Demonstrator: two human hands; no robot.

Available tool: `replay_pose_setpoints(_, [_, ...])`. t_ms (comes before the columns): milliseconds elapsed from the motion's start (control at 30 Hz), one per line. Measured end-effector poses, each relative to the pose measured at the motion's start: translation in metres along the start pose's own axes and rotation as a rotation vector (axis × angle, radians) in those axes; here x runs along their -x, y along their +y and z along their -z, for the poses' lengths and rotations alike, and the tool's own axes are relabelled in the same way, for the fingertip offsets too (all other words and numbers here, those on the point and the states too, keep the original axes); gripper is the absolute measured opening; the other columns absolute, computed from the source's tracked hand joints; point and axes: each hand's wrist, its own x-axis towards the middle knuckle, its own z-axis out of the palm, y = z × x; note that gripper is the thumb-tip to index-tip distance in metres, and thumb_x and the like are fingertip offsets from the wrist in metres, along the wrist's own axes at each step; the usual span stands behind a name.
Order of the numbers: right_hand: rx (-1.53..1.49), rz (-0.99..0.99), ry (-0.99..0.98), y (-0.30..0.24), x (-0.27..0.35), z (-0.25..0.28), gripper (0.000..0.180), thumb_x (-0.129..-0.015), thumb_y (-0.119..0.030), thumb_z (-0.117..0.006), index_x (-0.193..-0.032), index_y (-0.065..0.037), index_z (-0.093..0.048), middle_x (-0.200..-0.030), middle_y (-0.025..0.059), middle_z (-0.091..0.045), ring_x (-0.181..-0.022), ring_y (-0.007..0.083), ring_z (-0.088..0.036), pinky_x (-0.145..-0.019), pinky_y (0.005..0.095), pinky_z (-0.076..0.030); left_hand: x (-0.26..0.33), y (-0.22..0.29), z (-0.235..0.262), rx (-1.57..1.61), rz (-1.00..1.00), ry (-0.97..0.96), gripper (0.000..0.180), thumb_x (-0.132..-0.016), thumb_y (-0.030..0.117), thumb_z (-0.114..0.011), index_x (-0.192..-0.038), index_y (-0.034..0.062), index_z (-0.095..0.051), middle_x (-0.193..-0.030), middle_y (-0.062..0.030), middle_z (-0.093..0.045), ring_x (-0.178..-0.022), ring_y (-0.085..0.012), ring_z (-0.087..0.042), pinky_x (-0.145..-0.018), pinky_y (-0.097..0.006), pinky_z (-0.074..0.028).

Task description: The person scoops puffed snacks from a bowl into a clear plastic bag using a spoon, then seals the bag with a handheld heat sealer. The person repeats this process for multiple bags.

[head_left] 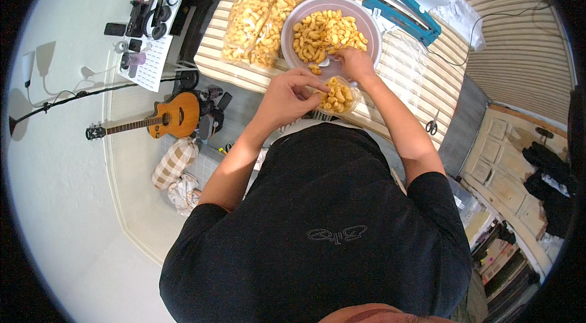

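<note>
A round pale pink basin (289,42) holds a heap of curved, orange-yellow macaroni-shaped snacks (323,30). Inside its near right part is my right hand (356,65), fingers closed on a small whitish scoop (329,61), mostly hidden by the hand. Just in front of the basin, a clear plastic bag (337,97) bulges with the same snacks. My left hand (293,98) grips the left side of that bag's mouth between thumb and fingers. A few snacks lie by the basin's near wall, below the scoop.
Filled snack bags (259,14) lie left of the basin on the striped tabletop (213,48). A blue bag sealer (403,11) stands at the back right, its cable trailing right. Black scissors (432,123) rest near the right edge. A guitar (174,116) leans at left.
</note>
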Motion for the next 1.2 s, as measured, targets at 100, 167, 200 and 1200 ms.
replay_pose_setpoints(100, [0.012,0.024,0.005,0.002,0.003,0.014,0.028,-0.100,-0.016,-0.068,-0.120,-0.020,-0.086,-0.116,0.0125,-0.081,-0.110,0.0371,-0.078,-0.096,0.0528,-0.061,-0.001,-0.006,-0.001,0.016,-0.032,0.005,0.024,-0.092,0.001,-0.080,-0.112,0.0088,-0.090,-0.112,-0.0039,-0.076,-0.078,-0.0081,-0.074,-0.071,-0.024,-0.058])
replay_pose_setpoints(167, [0.015,0.068,0.035,-0.004,0.010,0.037,0.025,-0.099,-0.015,-0.069,-0.117,-0.020,-0.086,-0.113,0.0113,-0.081,-0.108,0.0360,-0.078,-0.095,0.0533,-0.059,-0.001,-0.003,-0.001,0.013,-0.014,0.005,0.025,-0.092,0.001,-0.080,-0.113,0.0092,-0.090,-0.112,-0.0037,-0.076,-0.079,-0.0082,-0.074,-0.072,-0.024,-0.058])
replay_pose_setpoints(200, [0.012,0.094,0.059,-0.008,0.016,0.052,0.024,-0.098,-0.015,-0.070,-0.115,-0.019,-0.086,-0.112,0.0105,-0.081,-0.107,0.0352,-0.078,-0.094,0.0538,-0.057,0.000,-0.002,-0.001,0.012,-0.005,0.006,0.025,-0.092,0.001,-0.080,-0.113,0.0095,-0.090,-0.112,-0.0036,-0.076,-0.079,-0.0082,-0.074,-0.072,-0.024,-0.058])
replay_pose_setpoints(1200, [-0.129,0.222,0.093,-0.079,0.143,0.187,0.036,-0.099,-0.035,-0.083,-0.109,-0.005,-0.065,-0.102,0.0155,-0.073,-0.099,0.0378,-0.072,-0.092,0.0513,-0.046,-0.006,-0.009,-0.018,-0.039,-0.077,0.178,0.029,-0.087,0.009,-0.085,-0.113,0.0015,-0.075,-0.105,-0.0064,-0.079,-0.077,-0.0128,-0.075,-0.072,-0.029,-0.061])
